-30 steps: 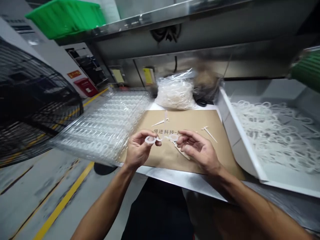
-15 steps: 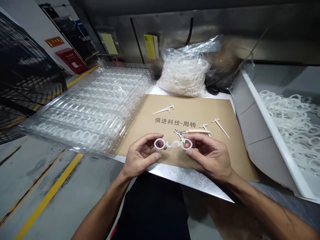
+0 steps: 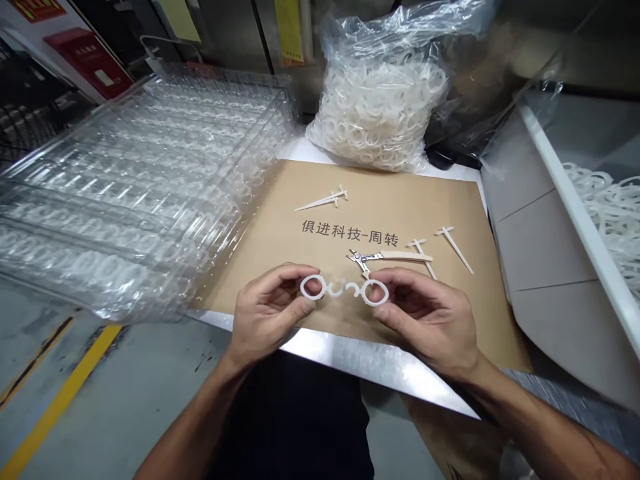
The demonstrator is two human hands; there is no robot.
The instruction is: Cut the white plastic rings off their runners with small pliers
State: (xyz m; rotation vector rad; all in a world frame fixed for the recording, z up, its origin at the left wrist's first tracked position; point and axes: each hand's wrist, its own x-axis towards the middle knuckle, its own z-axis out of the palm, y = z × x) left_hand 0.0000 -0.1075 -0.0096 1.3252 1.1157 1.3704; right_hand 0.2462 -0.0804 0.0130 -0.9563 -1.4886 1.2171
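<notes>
White moulded plastic twin-ring piece (image 3: 345, 289), two rings joined by a wavy bridge, held up over a kraft cardboard sheet (image 3: 400, 207) printed with Chinese characters. Left hand (image 3: 267, 310): grip closed on the left ring, between thumb and fingers. Right hand (image 3: 425, 320): grip closed on the right ring in the same way. Nearest, just beyond the piece on the sheet: small metal snips (image 3: 361, 260) with a pale handle. Also on the sheet: three loose white plastic runners (image 3: 320, 201). Beyond the sheet: clear plastic bag of white rings (image 3: 375, 113). To the left: stacked clear blister trays (image 3: 135, 187). To the right: white bin of rings (image 3: 583, 220). Beneath the sheet: steel worktop (image 3: 350, 357).
</notes>
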